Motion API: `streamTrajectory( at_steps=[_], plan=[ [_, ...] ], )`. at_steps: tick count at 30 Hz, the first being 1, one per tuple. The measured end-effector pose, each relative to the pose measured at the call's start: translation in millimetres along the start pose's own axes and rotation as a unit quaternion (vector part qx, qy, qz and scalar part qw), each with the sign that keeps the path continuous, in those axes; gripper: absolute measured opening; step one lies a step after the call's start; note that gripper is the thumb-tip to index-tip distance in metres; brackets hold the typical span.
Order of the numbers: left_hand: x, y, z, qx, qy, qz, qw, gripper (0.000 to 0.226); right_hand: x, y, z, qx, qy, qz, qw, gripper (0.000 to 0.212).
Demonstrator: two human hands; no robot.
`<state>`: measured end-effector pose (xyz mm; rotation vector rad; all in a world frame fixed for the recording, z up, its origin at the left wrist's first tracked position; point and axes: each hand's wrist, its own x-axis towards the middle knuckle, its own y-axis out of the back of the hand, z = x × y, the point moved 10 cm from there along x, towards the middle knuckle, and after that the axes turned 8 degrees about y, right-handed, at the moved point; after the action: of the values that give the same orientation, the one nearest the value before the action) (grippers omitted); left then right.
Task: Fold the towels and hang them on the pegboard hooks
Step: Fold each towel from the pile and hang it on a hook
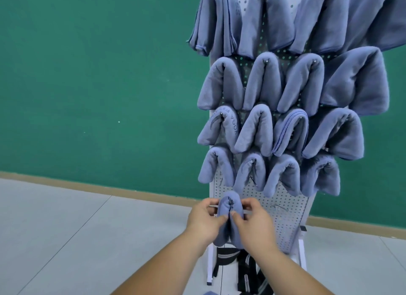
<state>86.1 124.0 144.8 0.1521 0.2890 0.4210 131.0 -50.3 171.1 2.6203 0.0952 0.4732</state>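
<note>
Here, the left hand (206, 221) pinches the folded blue towel (228, 201) from 9 o'clock, the right hand (252, 223) from 3 o'clock. It hangs low on the pegboard (283, 209), with hung towels (261, 81) in rows at 12 o'clock.

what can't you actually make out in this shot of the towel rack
Head view only:
- Hook under the held towel: covered by the towel, the left hand and the right hand.
- Top towels: cut off by the upper edge.
- Dark striped thing below the pegboard: partly behind the right forearm, unclear.
- Lettered towel: print upside down, wraps out of sight.
</note>
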Motion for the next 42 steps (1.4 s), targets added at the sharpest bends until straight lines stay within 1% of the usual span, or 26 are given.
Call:
streamTrajectory(
  at_steps=[3,7,11,14,18,21,26,30,32,34,36,40,42],
  plan=[
    [7,20,5,0.026,-0.036,0.041,0.998,0.028,7,-11,-11,-0.003,0.018,0.021,1.000,0.025],
    [19,38,14,0.040,-0.082,0.064,0.994,0.023,17,-28,-20,0.015,0.028,0.037,0.999,0.020],
    [35,45,12,0.020,-0.085,0.056,0.995,0.029,27,-40,-22,0.019,0.030,0.063,0.997,0.021],
    [49,45,10,0.015,-0.087,0.058,0.994,0.029,33,-47,-21,0.003,0.034,0.083,0.996,0.021],
    [64,42,18,0.031,-0.115,0.077,0.990,0.026,38,-40,-15,-0.021,0.034,0.156,0.987,0.022],
    [77,39,21,0.040,-0.122,0.092,0.987,0.023,46,-40,-6,-0.035,0.026,0.182,0.982,0.026],
    [98,26,15,0.051,-0.109,0.093,0.988,0.019,60,-51,12,-0.103,0.003,0.151,0.983,0.030],
    [111,17,16,0.035,-0.109,0.111,0.987,0.021,69,-53,21,-0.093,-0.003,0.159,0.983,0.027],
    [116,13,16,0.051,-0.107,0.117,0.986,0.018,73,-56,25,-0.089,-0.002,0.154,0.984,0.025],
    [123,7,8,0.087,-0.090,0.108,0.986,0.010,75,-65,29,-0.106,0.015,0.129,0.986,0.026],
    [127,0,-2,0.122,-0.070,0.087,0.986,0.006,73,-73,35,-0.142,0.030,0.100,0.984,0.030],
    [125,-5,-7,0.159,-0.063,0.071,0.983,0.008,68,-79,37,-0.179,0.042,0.057,0.981,0.040],
    [122,-6,-7,0.170,-0.059,0.059,0.982,0.011,66,-79,34,-0.196,0.050,0.038,0.979,0.049]
  ],
)
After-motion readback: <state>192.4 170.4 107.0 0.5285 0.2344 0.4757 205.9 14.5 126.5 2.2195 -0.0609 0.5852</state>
